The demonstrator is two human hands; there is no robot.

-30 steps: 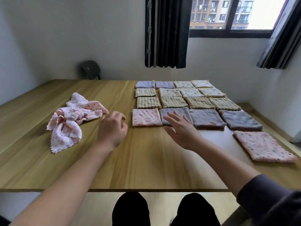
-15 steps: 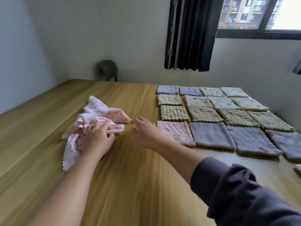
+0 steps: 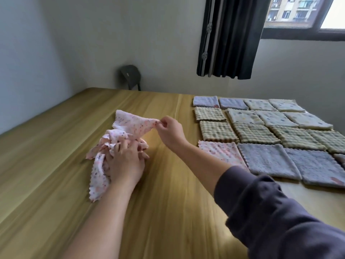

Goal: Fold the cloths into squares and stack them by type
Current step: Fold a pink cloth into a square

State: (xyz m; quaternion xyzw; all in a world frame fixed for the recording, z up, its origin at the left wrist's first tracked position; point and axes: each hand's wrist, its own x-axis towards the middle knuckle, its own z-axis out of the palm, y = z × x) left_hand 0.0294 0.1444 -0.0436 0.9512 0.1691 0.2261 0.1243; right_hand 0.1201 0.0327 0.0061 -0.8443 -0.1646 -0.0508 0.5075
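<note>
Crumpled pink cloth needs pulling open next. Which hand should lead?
Right, probably. The right hand pinches a raised corner of the pink cloth and has bare table beside it to pull into. The left hand rests on the bunched part, so it suits anchoring.

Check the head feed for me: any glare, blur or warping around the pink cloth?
Head view: window blown white at top right; pale sheen on the table near the right hand; pink cloth and left hand slightly soft, yet readable; wide-angle lens tilts the wall and curtain.
</note>
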